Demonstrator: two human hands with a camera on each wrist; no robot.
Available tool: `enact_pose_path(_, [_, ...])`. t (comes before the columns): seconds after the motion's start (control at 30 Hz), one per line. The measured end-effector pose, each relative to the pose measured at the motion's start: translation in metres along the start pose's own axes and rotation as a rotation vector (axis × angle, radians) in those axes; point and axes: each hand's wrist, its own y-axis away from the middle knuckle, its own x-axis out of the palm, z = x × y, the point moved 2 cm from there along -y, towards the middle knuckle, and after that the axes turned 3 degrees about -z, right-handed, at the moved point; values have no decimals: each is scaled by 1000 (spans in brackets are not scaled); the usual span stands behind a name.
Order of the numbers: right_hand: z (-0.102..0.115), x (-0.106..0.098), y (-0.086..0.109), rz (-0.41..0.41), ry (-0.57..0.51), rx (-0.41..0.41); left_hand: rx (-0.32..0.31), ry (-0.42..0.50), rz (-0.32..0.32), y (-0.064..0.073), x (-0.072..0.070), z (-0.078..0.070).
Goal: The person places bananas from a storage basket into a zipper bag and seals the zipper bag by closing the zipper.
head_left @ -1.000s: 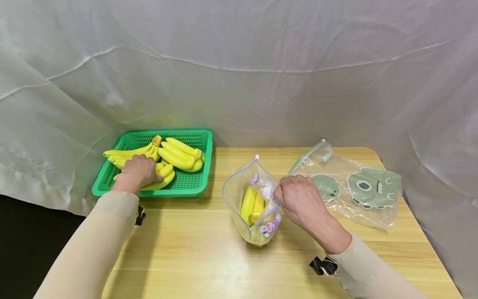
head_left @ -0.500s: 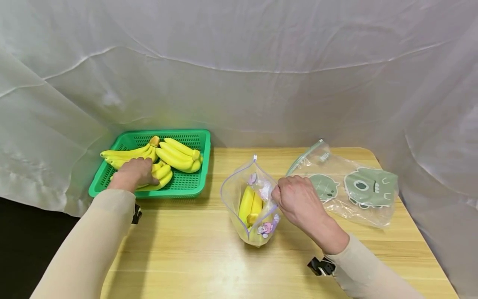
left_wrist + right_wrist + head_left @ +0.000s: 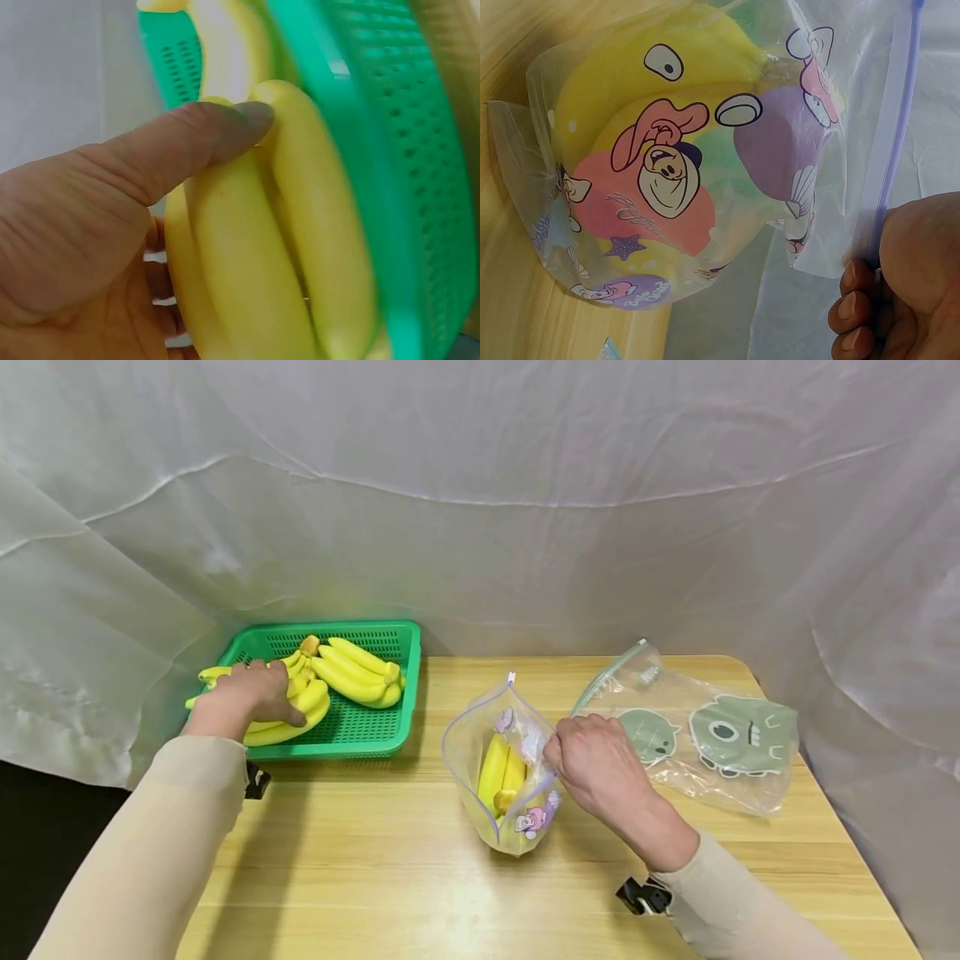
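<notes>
Your left hand [image 3: 251, 693] grips the front banana bunch [image 3: 313, 700] at the near side of the green basket [image 3: 414, 653], thumb across the top, fingers round the far side. Whether the bunch is off the basket floor, can't tell. Its bananas slant, in the head view, from near-left to far-right; stem end not clear.

Key relation: the upright clear bag [image 3: 534, 819] stands to the right of your grip and a bit nearer you, with bare table [image 3: 427, 877] between it and the basket. Its mouth gapes upward, so the bunch's slanted axis lies across that opening's direction, not in line with it.

Left hand is the nearer one to the basket. Your right hand [image 3: 600, 760] pinches the right side of the bag's purple zip edge [image 3: 900, 127], thumb and fingers together on it. A bunch inside [image 3: 495, 768] already fills part of the bag, so room looks tight. Second bag [image 3: 738, 735] lies flat, beyond your right hand.
</notes>
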Motion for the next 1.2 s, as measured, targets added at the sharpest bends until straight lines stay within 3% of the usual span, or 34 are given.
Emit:
enact_pose_path(0.13, [0,0,0,4,4,5,3,11,-40,5,-10,-7])
enact_pose_path(0.3, [0,1,0,-6,11,-4,14,48,-152,0,-16,-26])
enact_pose_path(0.53, [0,2,0,-5,10,-1,11,109,-264,-17,3,-56])
enact_pose_path(0.8, [-1,0,1,28,4,21,13,174,-274,-26,28,-68])
enact_pose_path(1.1, [-2,-1,2,27,9,30,129,231,-183,-27,45,-73])
enact_pose_path(1.2, [-2,-1,2,22,13,23,155,202,-166,-26,46,-70])
